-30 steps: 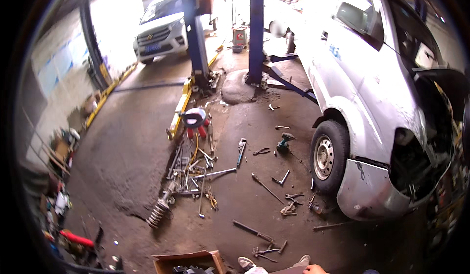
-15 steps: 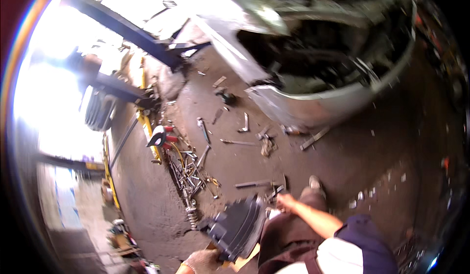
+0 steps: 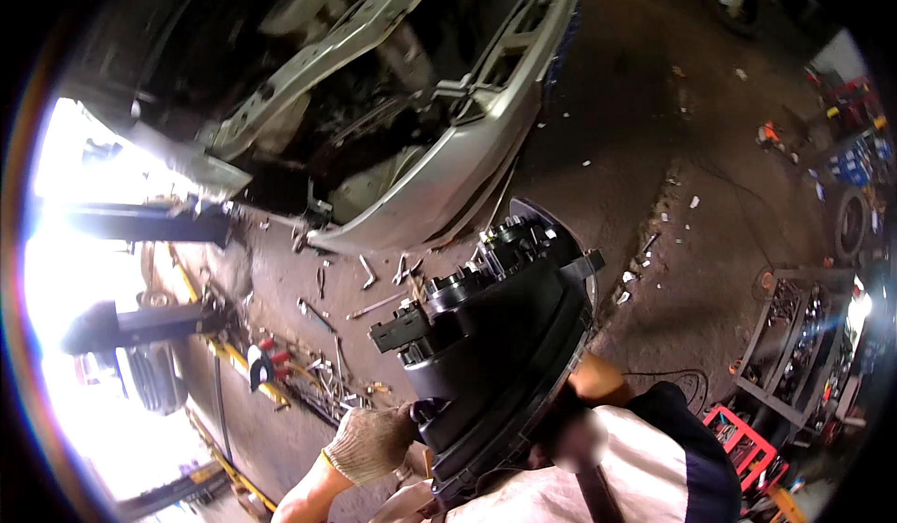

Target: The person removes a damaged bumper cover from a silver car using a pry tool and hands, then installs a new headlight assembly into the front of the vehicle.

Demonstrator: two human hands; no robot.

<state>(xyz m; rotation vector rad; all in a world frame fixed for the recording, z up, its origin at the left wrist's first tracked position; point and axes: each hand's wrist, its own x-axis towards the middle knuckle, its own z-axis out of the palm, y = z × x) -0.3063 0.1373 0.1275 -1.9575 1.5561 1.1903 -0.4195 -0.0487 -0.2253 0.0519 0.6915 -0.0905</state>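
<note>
A black car headlight assembly (image 3: 495,355) is held up in front of my body, its back with round caps and connectors facing up. My left hand (image 3: 372,445), in a knitted work glove, is closed on the lower left edge of the housing. The forearm of my right arm (image 3: 600,380) reaches in behind the right side of the headlight, and the housing hides the fingers of that hand. Beyond the headlight is a silver car (image 3: 458,173) with its front open.
Hand tools (image 3: 327,374) lie scattered on the dirty floor at left, near a blue lift post (image 3: 149,322). At right are a metal-framed cart (image 3: 794,346), a red rack (image 3: 743,439) and a tyre (image 3: 850,224). White debris (image 3: 628,285) dots the floor.
The headlight has risen from low beside my legs to in front of my body. My right arm has gone behind it. The view has swung right, toward the car's front.
</note>
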